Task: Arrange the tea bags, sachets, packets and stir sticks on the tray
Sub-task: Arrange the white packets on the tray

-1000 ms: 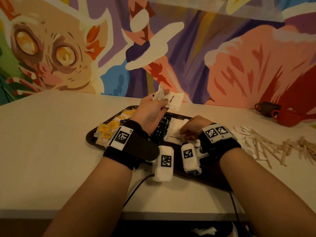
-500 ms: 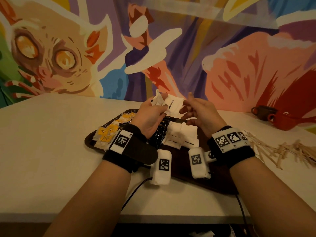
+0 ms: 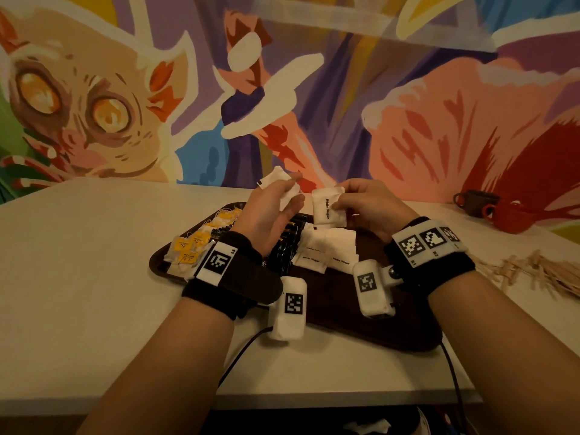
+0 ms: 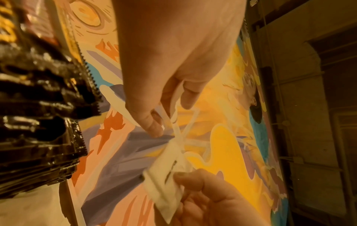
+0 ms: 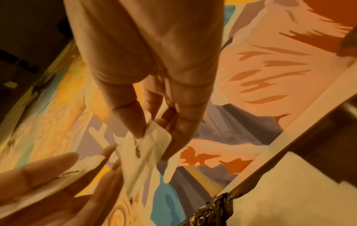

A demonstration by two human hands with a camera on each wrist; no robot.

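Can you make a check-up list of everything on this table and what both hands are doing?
Surface: pale table, dark tray near its front edge.
Job's things: tea bags, black packets and white sugar sachets on the tray; stir sticks heaped on the table, off the tray.
Clutter: red cup, dark cup.
Grippers: left hand holds sachets; right hand pinches one sugar sachet.
Cables: a black cable runs from the wrist cameras.
Surroundings: painted mural.
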